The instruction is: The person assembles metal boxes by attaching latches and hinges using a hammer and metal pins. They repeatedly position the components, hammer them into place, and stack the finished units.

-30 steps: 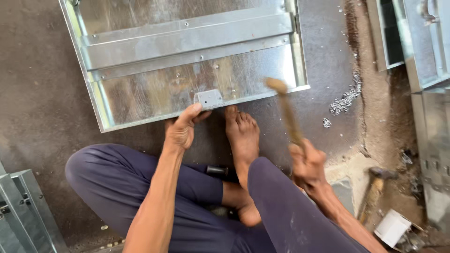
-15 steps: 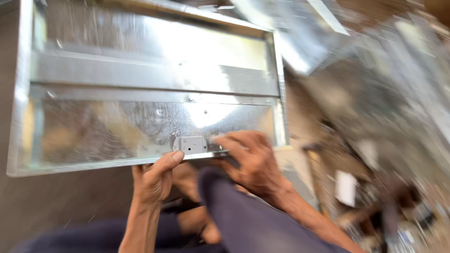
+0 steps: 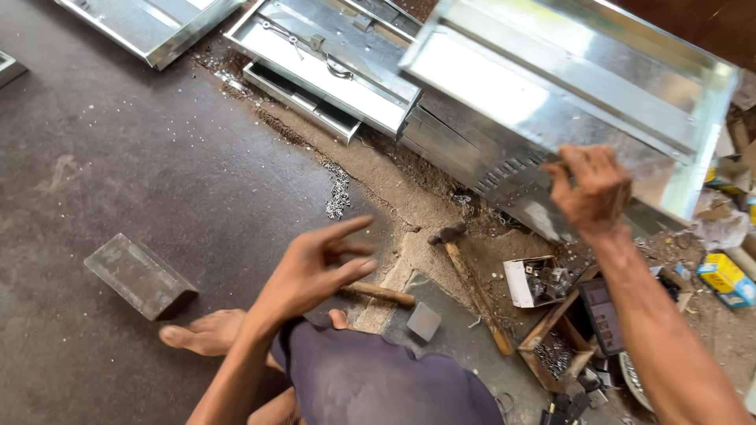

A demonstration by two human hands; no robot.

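1. The right hand (image 3: 592,187) was closed around the lower edge of a large galvanised sheet-metal panel (image 3: 567,75), gripping it and holding it tilted up off the floor at the upper right of the view.
2. The left hand (image 3: 315,264) hung open in the air above the floor, fingers spread and slightly curled, holding nothing and touching nothing.
3. Just beyond the left hand lay a wooden handle (image 3: 379,293) on the floor, and beside it a small square metal plate (image 3: 424,321) rested on a darker mat.
4. A hammer (image 3: 466,283) with a wooden shaft lay on the sandy strip of the floor, its head pointing away from the person, between the left hand and the raised panel.
5. A dark rectangular metal block (image 3: 140,275) sat on the floor (image 3: 157,157) well to the left, apart from both hands.
6. The person's bare foot (image 3: 206,332) rested on the floor near that block, next to a knee in dark purple cloth.
7. More sheet-metal trays (image 3: 331,63) were stacked on the floor at the far edge, under and behind the lifted panel.
8. A small white box of metal parts (image 3: 535,282) stood below the right hand, among other clutter on the floor at the right edge.
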